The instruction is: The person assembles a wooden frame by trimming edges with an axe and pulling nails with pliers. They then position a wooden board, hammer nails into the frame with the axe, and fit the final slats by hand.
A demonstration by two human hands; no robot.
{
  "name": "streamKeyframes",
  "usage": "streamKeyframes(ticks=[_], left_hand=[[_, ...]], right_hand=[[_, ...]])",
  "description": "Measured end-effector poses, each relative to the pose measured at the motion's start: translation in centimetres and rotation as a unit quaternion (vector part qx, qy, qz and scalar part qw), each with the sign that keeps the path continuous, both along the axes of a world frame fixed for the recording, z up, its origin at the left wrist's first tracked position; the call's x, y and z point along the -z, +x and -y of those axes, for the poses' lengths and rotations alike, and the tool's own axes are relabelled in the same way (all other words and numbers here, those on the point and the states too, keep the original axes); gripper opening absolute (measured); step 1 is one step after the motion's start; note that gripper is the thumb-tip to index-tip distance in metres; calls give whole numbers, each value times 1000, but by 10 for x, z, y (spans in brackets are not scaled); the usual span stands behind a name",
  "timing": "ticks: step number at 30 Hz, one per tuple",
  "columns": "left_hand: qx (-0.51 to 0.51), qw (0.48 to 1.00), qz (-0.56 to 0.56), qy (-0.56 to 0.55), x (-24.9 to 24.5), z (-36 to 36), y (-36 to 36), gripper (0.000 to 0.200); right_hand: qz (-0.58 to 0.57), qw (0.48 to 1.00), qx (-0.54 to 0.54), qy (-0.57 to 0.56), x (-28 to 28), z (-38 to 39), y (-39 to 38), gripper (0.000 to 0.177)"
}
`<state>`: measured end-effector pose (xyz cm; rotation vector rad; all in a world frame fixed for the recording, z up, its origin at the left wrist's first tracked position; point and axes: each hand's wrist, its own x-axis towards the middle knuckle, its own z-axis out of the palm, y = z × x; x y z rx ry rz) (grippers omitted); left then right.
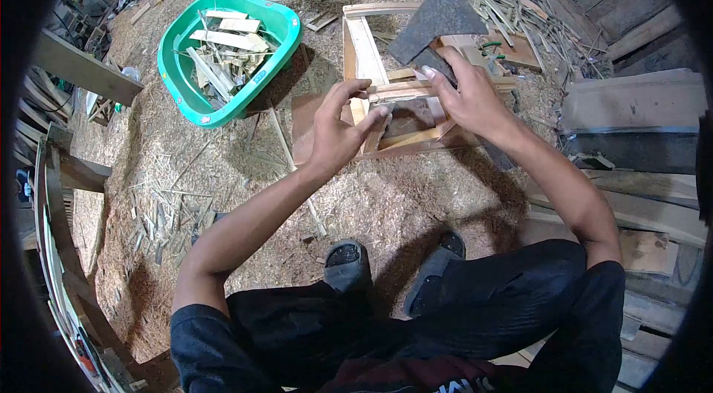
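Observation:
My left hand [342, 129] is closed at the left end of a short wooden piece [405, 91], with thumb and fingers around that end. The piece lies level between my two hands and seems to be made of layered strips. My right hand [471, 96] grips a dark grey sheet of sandpaper [438, 22], which sticks up and away from its fingers. The right thumb rests on the wooden piece near its right side. Below and behind the hands, a light wooden frame [369, 48] stands on a brown board [306, 126]. My hands partly hide the frame.
A green plastic tub [167, 59] with wood offcuts stands to the left. Green-handled pliers [492, 44] lie beyond my right hand. Thin wood scraps [505, 3] are heaped at the back right. Boards [631, 107] are stacked on the right, and wood shavings cover the floor.

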<state>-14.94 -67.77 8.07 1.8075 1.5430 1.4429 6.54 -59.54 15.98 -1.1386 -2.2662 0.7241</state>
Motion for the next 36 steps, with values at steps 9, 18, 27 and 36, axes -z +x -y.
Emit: streamKeyframes(ticks=[9, 18, 27, 36], left_hand=[[-30, 997, -60, -34, 9, -16, 14, 95], [7, 992, -88, -91, 10, -12, 14, 92], [-5, 984, -154, -91, 7, -11, 4, 97], [11, 984, -156, -91, 10, -12, 0, 92]], right_hand=[[3, 998, 30, -57, 20, -25, 15, 33], [56, 997, 4, -45, 11, -9, 10, 30], [18, 1000, -5, 1, 10, -1, 3, 31], [15, 995, -87, 53, -23, 20, -20, 31]])
